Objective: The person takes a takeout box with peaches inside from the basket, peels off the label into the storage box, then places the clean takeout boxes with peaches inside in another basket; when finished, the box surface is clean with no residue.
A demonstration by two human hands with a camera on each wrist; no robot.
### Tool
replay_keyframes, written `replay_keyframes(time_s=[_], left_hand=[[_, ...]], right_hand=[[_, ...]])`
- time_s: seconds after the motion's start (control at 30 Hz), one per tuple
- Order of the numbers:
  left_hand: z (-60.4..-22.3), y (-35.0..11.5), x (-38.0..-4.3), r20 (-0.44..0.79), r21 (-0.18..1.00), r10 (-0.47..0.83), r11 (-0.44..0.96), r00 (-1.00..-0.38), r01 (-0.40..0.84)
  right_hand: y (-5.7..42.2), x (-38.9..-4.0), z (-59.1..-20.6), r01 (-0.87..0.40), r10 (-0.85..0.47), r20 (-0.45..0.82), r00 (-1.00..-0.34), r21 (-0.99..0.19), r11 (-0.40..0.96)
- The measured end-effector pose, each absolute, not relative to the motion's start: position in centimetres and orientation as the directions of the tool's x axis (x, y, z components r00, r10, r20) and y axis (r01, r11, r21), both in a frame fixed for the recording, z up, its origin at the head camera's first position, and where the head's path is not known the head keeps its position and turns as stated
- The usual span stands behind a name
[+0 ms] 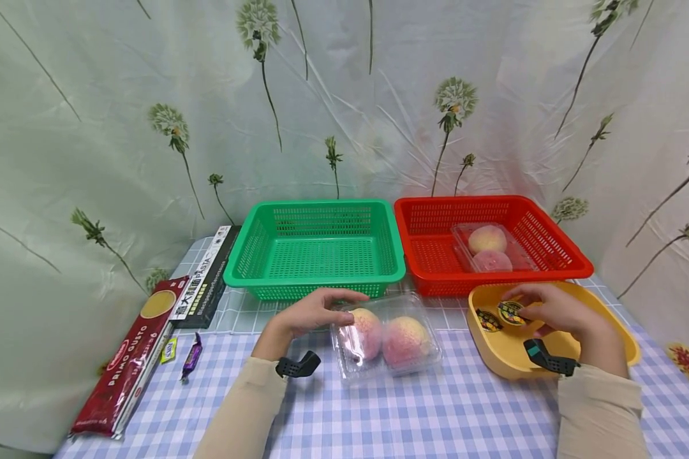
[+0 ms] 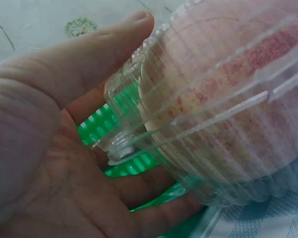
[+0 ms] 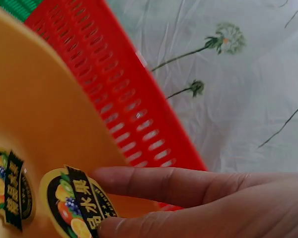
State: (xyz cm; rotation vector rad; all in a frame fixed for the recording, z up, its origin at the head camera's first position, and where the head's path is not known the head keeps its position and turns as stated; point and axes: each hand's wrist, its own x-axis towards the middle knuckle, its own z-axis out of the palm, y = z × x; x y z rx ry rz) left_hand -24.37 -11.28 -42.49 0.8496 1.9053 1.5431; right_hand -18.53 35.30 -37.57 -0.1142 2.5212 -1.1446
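Note:
A clear plastic clamshell box (image 1: 353, 375) with two pink-and-yellow peaches (image 1: 406, 343) lies on the checked cloth. My left hand (image 1: 312, 313) holds its upper left corner; in the left wrist view the thumb is along the top edge and fingers lie behind and below the box wall. Inside the yellow bin (image 1: 622, 341), my right hand (image 1: 568, 319) pinches the edge of a round black-and-gold fruit sticker (image 3: 69, 206) between thumb and finger. Beside it in the bin is a second such sticker (image 3: 7, 186).
Behind stand a green basket (image 1: 316, 280) and a red basket (image 1: 436, 280), the red one holding another clear box of peaches (image 1: 488, 242). To the left lie a red pasta packet (image 1: 132, 370), a black pasta box (image 1: 209, 277), a purple-wrapped candy (image 1: 192, 357) and a yellow-wrapped candy (image 1: 169, 350).

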Motion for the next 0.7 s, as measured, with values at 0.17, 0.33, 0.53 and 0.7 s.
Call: replay_keyframes(time_s=[0.17, 0.33, 0.53, 0.7], left_hand=[[-42.3, -11.3, -24.2, -0.02, 0.985, 0.77, 0.122, -0.638, 0.117], [-42.3, -11.2, -24.2, -0.042, 0.988, 0.778, 0.124, -0.626, 0.089], [-42.2, -11.1, -24.1, -0.096, 0.974, 0.805, 0.198, -0.585, 0.114], [-41.9, -10.9, -23.9, -0.123, 0.955, 0.834, 0.247, -0.538, 0.165]], right_hand=[[35.8, -18.8, -38.4, 0.111, -0.204, -0.32, -0.925, -0.743, 0.66], [36.1, -19.1, -39.1, 0.115, -0.204, -0.33, -0.922, -0.734, 0.67], [36.4, -19.2, -39.4, 0.063, -0.211, -0.296, -0.932, -0.703, 0.709], [36.5, -19.3, -39.2, -0.028, -0.196, -0.208, -0.958, -0.615, 0.788]])
